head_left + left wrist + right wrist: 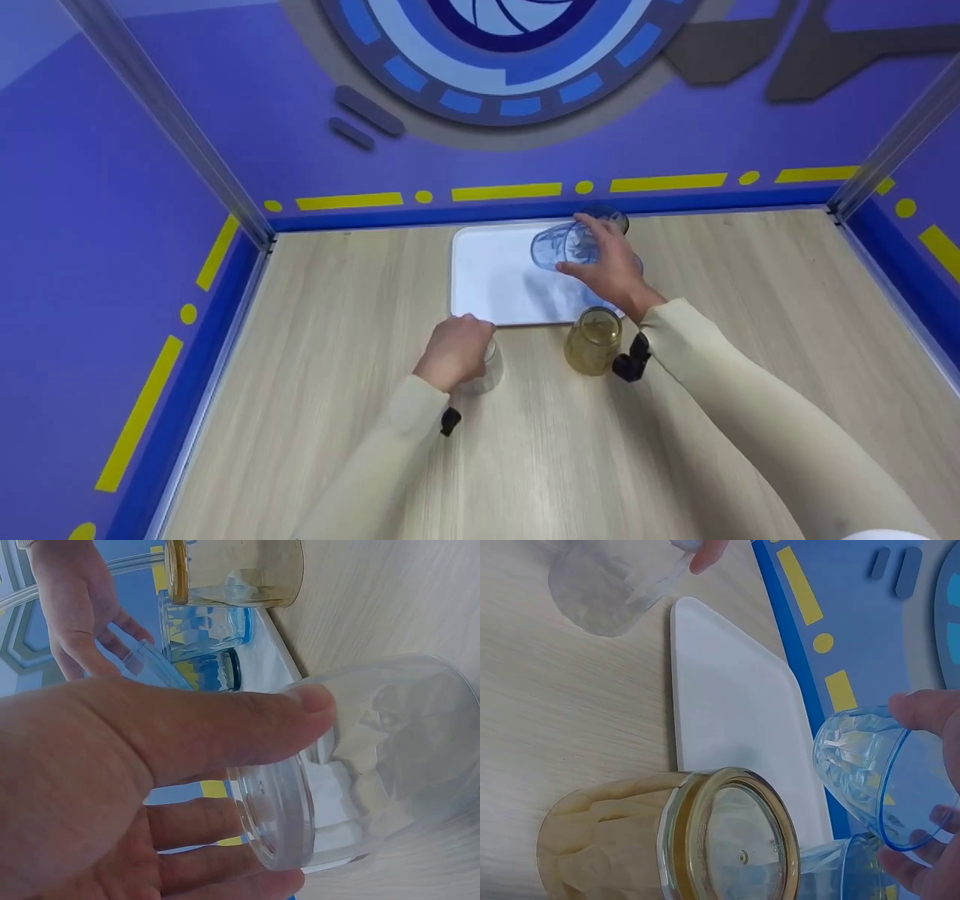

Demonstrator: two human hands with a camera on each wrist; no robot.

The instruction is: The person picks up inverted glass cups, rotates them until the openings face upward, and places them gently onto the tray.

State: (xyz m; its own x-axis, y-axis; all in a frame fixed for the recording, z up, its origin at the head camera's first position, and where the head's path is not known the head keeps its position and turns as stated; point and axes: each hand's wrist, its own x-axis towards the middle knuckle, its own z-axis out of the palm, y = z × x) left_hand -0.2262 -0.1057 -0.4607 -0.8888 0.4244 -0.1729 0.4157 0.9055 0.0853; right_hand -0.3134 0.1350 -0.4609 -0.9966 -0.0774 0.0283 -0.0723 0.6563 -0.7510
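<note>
My left hand (456,349) grips a clear drinking glass (397,757) around its thick base. That glass is upside down on the table, just in front of the white tray's (491,277) left part. My right hand (611,262) holds a light blue glass (855,757) by its rim end, thumb on one side and fingers on the other. Tipped on its side above the tray, this glass has its base pointing left. Below my right wrist, an amber glass (592,345) stands upside down at the tray's front edge.
Another blue glass (210,626) and a dark grey-blue glass (613,216) stand at the tray's right end, partly hidden by my right hand in the head view. Blue patterned walls (247,150) enclose the wooden table (337,300) at the back and sides.
</note>
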